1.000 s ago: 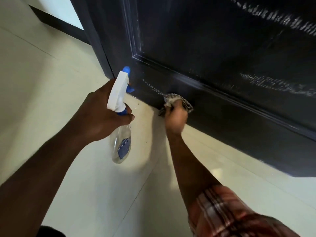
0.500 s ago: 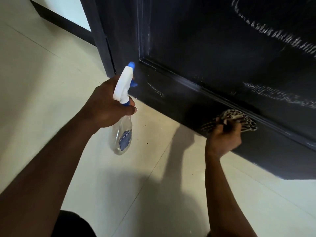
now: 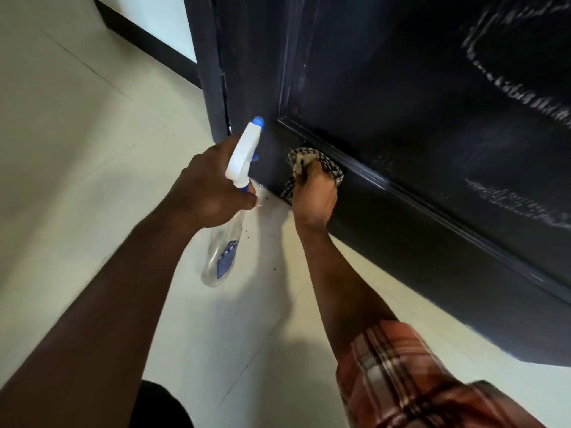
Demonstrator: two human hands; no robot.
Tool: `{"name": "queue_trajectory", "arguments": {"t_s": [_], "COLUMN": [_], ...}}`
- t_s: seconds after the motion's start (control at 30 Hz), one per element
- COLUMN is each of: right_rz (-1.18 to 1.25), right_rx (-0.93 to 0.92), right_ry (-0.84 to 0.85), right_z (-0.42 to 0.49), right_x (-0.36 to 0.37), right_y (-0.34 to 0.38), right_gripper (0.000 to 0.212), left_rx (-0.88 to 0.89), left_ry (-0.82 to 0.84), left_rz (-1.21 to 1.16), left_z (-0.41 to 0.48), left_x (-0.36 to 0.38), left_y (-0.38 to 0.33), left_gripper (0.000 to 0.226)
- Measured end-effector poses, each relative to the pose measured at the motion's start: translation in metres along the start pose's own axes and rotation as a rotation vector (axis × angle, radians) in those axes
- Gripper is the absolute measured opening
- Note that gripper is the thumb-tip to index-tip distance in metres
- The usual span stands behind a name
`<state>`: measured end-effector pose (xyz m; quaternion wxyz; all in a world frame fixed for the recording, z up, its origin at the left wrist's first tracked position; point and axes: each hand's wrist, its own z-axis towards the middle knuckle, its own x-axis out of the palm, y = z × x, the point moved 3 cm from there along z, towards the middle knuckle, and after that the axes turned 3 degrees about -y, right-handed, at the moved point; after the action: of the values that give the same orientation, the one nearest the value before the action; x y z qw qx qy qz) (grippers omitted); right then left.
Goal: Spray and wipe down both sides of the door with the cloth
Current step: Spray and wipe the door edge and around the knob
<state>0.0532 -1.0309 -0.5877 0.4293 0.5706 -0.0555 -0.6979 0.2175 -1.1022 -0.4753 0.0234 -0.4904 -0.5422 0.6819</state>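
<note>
The door [image 3: 401, 88] stood dark and glossy in front of me, its bottom edge just clear of the pale tiled floor [image 3: 77, 149]. The checked cloth [image 3: 327, 163] lay against its lower rail, directly under the bottom-left corner of the panel moulding and near the door frame [image 3: 207, 72]. The right hand [image 3: 313, 199] had the cloth bunched up, fingers curled round it and pushing it onto the wood. Half a second before, that hand had been well along the rail to the right; it had now swept back to the left end, about where it had been a second earlier. I read that as one full back-and-forth stroke along the rail. The left hand [image 3: 207, 193] had barely moved, its fingers wrapped round the neck of the spray bottle [image 3: 242, 159], nozzle aimed at the door; I could not tell whether a finger sat on the trigger. White spray streaks [image 3: 509, 199] still showed on the panel further right, so I judged this side only partly wiped, and the far side was out of my view.
</note>
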Motion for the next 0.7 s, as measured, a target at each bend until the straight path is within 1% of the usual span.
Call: {"name": "queue_trajectory", "arguments": {"t_s": [0.1,0.17,0.23,0.27,0.37,0.4,0.47,0.53,0.63,0.7], "right_rz": [-0.008,0.013,0.023,0.039,0.125,0.163,0.22,0.249,0.271,0.299], "right_rx": [0.048,0.165,0.277,0.353,0.691,0.753,0.774,0.781,0.821,0.826], "right_ry": [-0.052,-0.148,-0.275,-0.319,-0.399,-0.413,-0.423,-0.408,-0.401,-0.426], "right_z": [-0.014,-0.029,-0.046,-0.054,-0.065,-0.065,-0.065,-0.063,-0.063,-0.062], "right_x": [-0.02,-0.04,-0.061,-0.07,-0.085,-0.085,-0.083,-0.083,-0.083,-0.081], "right_y": [-0.022,-0.047,-0.073,-0.084,-0.104,-0.105,-0.103,-0.101,-0.105,-0.104], "right_gripper": [0.024,0.021,0.02,0.023,0.035,0.036,0.037,0.038,0.039,0.039], "left_rx": [-0.028,-0.031,-0.026,-0.017,0.025,0.034,0.048,0.046,0.023,0.019], "left_ry": [-0.019,-0.036,-0.048,-0.042,-0.029,-0.033,-0.05,-0.059,-0.026,0.002], "left_rz": [-0.008,-0.023,-0.026,-0.028,0.002,0.014,0.023,0.022,0.001,-0.038], "left_z": [0.003,0.004,0.007,0.008,0.012,0.013,0.016,0.021,0.029,0.033], "left_x": [-0.002,-0.004,-0.005,-0.006,-0.007,-0.007,-0.008,-0.008,-0.005,-0.005], "left_y": [0.006,0.01,0.011,0.009,0.0,-0.003,-0.011,-0.015,-0.02,-0.026], "left_gripper": [0.05,0.048,0.05,0.052,0.057,0.058,0.057,0.061,0.068,0.062]}}
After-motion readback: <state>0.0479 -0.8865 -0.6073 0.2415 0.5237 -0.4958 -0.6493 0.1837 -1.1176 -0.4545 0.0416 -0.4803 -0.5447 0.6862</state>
